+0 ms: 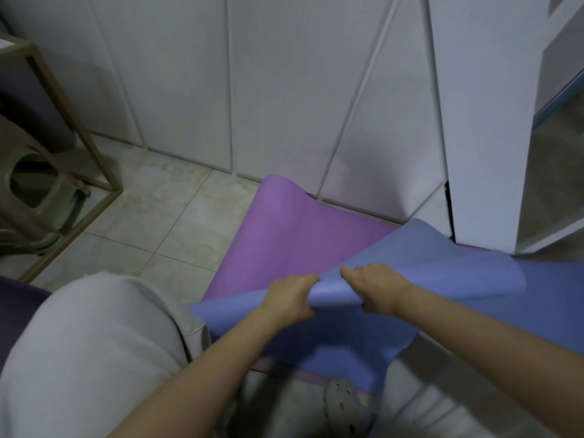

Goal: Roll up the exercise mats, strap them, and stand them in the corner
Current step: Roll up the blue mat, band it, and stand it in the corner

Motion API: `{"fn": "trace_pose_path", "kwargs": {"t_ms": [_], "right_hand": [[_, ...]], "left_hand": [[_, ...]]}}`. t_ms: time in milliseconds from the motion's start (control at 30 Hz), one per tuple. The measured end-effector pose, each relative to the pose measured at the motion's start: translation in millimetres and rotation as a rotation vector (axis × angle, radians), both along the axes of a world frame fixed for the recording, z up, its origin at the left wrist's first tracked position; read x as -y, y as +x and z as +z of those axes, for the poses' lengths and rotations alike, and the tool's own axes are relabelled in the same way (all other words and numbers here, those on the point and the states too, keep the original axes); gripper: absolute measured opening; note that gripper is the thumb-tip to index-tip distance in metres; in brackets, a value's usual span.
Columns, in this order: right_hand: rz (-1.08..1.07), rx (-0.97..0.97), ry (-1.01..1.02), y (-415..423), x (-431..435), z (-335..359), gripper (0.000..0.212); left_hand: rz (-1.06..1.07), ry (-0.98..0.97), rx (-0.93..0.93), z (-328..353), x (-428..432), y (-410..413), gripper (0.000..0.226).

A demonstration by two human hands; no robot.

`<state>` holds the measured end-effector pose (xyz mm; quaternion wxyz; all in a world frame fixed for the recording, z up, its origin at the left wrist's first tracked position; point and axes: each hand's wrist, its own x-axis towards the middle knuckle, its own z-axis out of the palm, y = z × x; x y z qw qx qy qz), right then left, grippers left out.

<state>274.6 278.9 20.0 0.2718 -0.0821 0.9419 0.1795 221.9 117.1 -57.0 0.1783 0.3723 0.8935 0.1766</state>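
- Head view, looking down: you are crouched on the tiled floor (158,210), with your left knee (94,343) in light trousers filling the lower left.
- Your left hand (292,298) grips the curled edge of the blue mat (426,257); its fingers are close together and wrapped over the top of the curl.
- Your right hand (377,287) grips the same curl just beside the left. Its fingers are bent over the top, the forefinger reaches along the fold towards the other hand, and the thumb is tucked beneath.
- The blue mat is lifted at that edge and folded back over itself. The rest of it spreads to your right and down towards your feet.
- The purple mat (278,235) lies flat under the blue one, and its far end curls up against the white cabinet (284,90).
- A pale perforated clog (344,403) shows at the bottom, just beside the blue mat's near edge.
- A wooden frame (94,159) stands at the left with a green plastic stool (34,191) behind it, well apart from both mats.
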Motion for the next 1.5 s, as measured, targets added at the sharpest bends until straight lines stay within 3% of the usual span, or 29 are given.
{"fn": "trace_pose_path", "kwargs": {"t_ms": [67,133,200,267,400,600,700,800,1000,1300,1400,1500], "right_hand": [[-0.058,0.041,-0.023,-4.6,0.0,0.6,0.054],[-0.103,0.087,-0.043,-10.2,-2.7,2.7,0.052],[-0.139,0.126,-0.082,-14.7,-5.0,7.0,0.049],[-0.167,0.175,-0.109,-17.4,-6.5,8.3,0.046],[-0.223,0.308,-0.099,-17.8,-8.6,11.1,0.049],[-0.052,0.202,0.074,8.7,-0.8,7.1,0.067],[0.013,0.110,0.128,16.9,2.5,2.9,0.066],[0.024,0.055,0.103,20.3,2.5,1.7,0.062],[-0.075,0.157,0.024,9.5,-1.8,4.3,0.062],[-0.375,0.440,-0.153,-15.4,-19.4,18.1,0.061],[-0.420,0.490,-0.163,-18.8,-21.7,19.5,0.057],[-0.385,0.475,-0.126,-15.3,-20.6,14.4,0.054]], "left_hand": [[0.050,0.084,-0.177,-2.1,1.8,7.2,0.041],[0.018,0.074,-0.291,-5.9,1.7,13.9,0.055],[0.009,0.058,-0.350,-8.1,0.5,17.3,0.071],[0.020,0.095,-0.351,-7.9,-0.9,17.1,0.072],[-0.047,0.059,-0.101,-0.3,-3.0,15.9,0.052],[-0.150,-0.054,0.361,-0.4,-12.1,9.5,0.073],[-0.215,-0.063,0.578,1.3,-14.4,3.8,0.087],[-0.278,-0.108,0.644,2.7,-18.4,-5.3,0.076],[-0.209,-0.022,0.441,-7.4,-14.7,-2.3,0.073],[0.015,0.113,-0.101,-6.2,-19.8,30.0,0.051],[0.002,0.134,-0.175,-9.9,-20.8,35.7,0.055],[-0.028,0.101,-0.075,-15.7,-23.3,32.6,0.054]]}}
